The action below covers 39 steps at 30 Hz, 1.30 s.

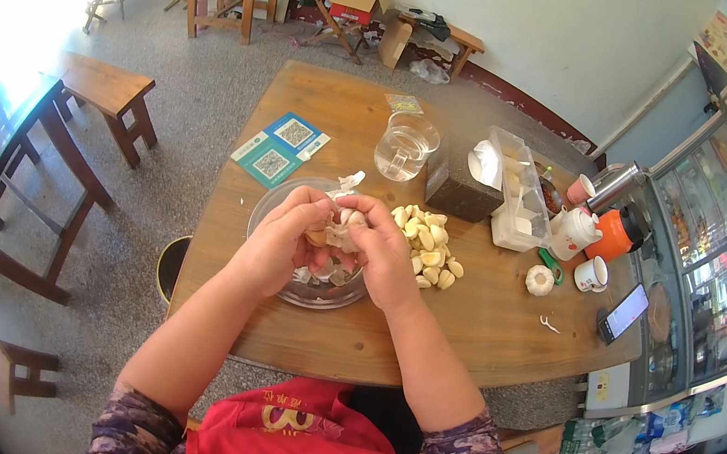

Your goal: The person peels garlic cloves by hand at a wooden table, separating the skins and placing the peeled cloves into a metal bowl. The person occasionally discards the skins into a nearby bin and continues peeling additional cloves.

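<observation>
Both hands meet above a clear round bowl (324,302) that has papery garlic skins in it. A partly peeled garlic bulb (343,227) is held between them, with loose skin around it. My left hand (281,236) grips its left side, and my right hand (388,252) has thumb and fingers on its right side. A pile of peeled garlic cloves (430,240) lies on the wooden table just right of the bowl. Farther right sits a whole garlic bulb (539,280), beside a green-handled tool (551,265). The bowl's far side is partly hidden by the hands.
Behind the cloves stand a glass pitcher (405,152) of clear liquid, a dark tissue box (458,185) and a clear plastic container (521,208). A white teapot (574,232), an enamel mug (591,274) and a propped phone (623,314) are at right. Printed code cards (280,147) lie at left.
</observation>
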### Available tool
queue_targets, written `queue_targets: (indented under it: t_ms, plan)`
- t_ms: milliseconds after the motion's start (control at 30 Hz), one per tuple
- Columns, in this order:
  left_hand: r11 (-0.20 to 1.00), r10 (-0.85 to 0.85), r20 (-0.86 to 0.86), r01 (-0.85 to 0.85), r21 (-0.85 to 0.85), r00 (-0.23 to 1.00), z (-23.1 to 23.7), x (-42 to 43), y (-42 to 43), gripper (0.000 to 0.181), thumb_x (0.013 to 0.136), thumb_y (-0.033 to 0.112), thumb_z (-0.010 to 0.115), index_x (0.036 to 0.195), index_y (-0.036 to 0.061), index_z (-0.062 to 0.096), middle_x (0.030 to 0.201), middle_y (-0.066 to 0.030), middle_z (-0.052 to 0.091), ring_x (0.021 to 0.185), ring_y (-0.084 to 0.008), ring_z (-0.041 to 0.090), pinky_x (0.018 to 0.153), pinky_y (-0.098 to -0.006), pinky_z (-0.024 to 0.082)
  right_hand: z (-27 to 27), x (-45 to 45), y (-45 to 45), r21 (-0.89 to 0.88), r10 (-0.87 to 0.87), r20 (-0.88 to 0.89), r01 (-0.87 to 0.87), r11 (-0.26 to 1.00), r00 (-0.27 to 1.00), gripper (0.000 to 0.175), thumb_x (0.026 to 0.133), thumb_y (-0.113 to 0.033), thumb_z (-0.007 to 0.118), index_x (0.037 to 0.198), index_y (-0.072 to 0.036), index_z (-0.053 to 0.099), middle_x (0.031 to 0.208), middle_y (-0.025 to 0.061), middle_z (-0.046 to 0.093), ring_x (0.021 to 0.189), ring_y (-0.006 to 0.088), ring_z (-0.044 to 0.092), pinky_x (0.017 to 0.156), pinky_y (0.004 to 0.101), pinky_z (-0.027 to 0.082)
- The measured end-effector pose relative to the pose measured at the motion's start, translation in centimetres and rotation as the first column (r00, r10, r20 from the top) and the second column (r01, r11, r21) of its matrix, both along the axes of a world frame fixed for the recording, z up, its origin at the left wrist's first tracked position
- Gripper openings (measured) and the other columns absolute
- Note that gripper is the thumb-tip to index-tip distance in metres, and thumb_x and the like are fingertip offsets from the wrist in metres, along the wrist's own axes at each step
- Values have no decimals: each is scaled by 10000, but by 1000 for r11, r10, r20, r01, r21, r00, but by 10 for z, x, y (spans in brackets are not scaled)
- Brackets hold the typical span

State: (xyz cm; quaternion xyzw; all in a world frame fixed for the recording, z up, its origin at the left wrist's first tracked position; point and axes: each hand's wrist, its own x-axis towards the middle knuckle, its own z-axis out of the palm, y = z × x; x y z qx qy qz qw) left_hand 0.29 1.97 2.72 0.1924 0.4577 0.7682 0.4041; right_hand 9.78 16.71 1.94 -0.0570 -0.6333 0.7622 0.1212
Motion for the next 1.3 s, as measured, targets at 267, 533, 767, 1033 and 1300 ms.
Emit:
queue_targets:
  t_ms: [267,533,767,1033,1300]
  plan:
    - [990,-12,180,-14,142,984,2,-13,-12,207,960,235,477,1021,62,573,888,-102,620,616,-171,562,542,-290,422,-2,3,11,-438,-52,-156,-22,899,986,360,916,-78,595,1263,-47,505,1074,83,641,815,135,593,586,253,436]
    - [897,423,103,-432,96,900,-1,-30,-16,129,944,116,580,1068,78,575,871,-59,613,680,-157,600,583,-262,467,-2,6,-11,-191,377,143,-349,918,915,352,889,16,612,1221,-30,504,1194,153,636,1048,264,682,893,359,577]
    - [914,402,-7,-401,63,915,-3,-27,-15,163,945,61,598,1106,73,571,878,-28,608,806,-133,623,735,-293,516,-3,5,-4,-52,302,132,-298,953,944,260,908,-13,609,1165,-10,568,1233,148,631,1110,231,673,929,351,566]
    - [979,203,-58,-202,24,977,-11,-21,-12,205,937,8,575,1141,30,579,1018,-61,650,940,-129,627,872,-264,485,-9,4,19,-200,49,26,-43,979,998,132,985,-154,598,1048,-42,625,960,79,682,776,143,643,645,284,525]
    - [942,112,-570,-269,-199,814,-11,-9,-10,224,948,14,587,1170,-12,605,1085,-105,675,1016,-146,637,894,-296,517,-1,2,-6,306,-164,-38,167,937,986,196,956,-121,675,1114,-6,683,900,44,682,787,93,640,687,236,519]
